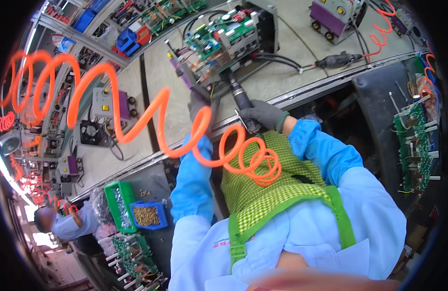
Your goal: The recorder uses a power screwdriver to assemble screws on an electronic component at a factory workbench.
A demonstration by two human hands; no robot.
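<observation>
My right hand [265, 115], in a dark grey glove, is closed around a black power screwdriver [241, 98]. The tool's tip points up at the near side of an electronic unit [221, 46] with green circuit boards and metal heat sinks. My left hand [199, 104], gloved alike, is at the unit's lower left corner, close to a purple panel [182, 72]. Its fingers are partly hidden, so its grip is unclear. An orange coiled air hose [161, 111] stretches across the view in front of my left forearm.
A grey workbench [158, 72] carries purple-sided units [330, 19] and black cables [282, 60]. Beside me are a green bin [121, 206] and a blue bin [148, 215] of small fasteners. Circuit boards lie at left [136, 259] and right [415, 145]. Another person [78, 220] sits far left.
</observation>
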